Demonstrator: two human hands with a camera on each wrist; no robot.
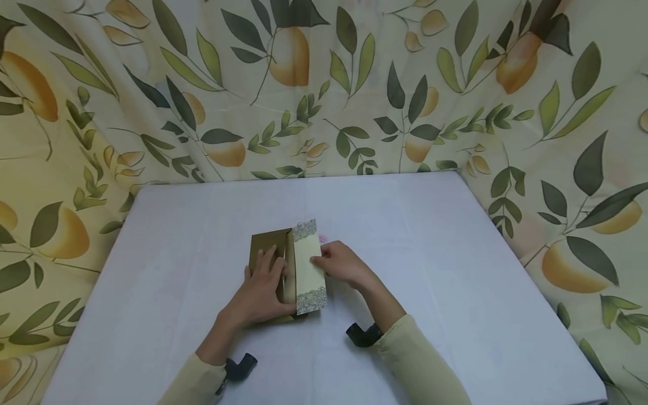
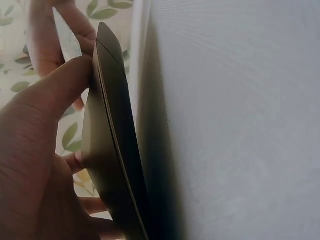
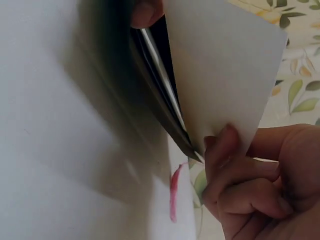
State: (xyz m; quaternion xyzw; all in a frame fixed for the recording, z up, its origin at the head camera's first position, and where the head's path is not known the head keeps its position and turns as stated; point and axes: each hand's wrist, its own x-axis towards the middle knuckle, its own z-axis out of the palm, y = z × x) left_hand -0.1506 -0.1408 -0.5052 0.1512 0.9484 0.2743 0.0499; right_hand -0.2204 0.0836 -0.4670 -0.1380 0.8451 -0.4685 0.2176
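A gold-brown envelope (image 1: pixel 268 238) lies near the middle of the table, its right side gaping in the right wrist view. At that side a cream card (image 1: pixel 307 259) with lace-patterned ends stands tilted up. Whether its left edge sits inside the envelope, I cannot tell. My left hand (image 1: pixel 257 293) rests spread on the envelope, thumb stretched along the near side by the mouth. With curled fingers and thumb, my right hand (image 1: pixel 348 263) pinches the card's right edge. In the right wrist view the card's plain back (image 3: pixel 225 65) faces me.
A white cloth covers the table (image 1: pixel 430 236). Just beyond the card is a small pink mark (image 1: pixel 323 239). Black wrist cameras (image 1: pixel 242 367) stick out near both sleeves. Behind the table hangs a fruit-and-leaf patterned curtain (image 1: pixel 349 112).
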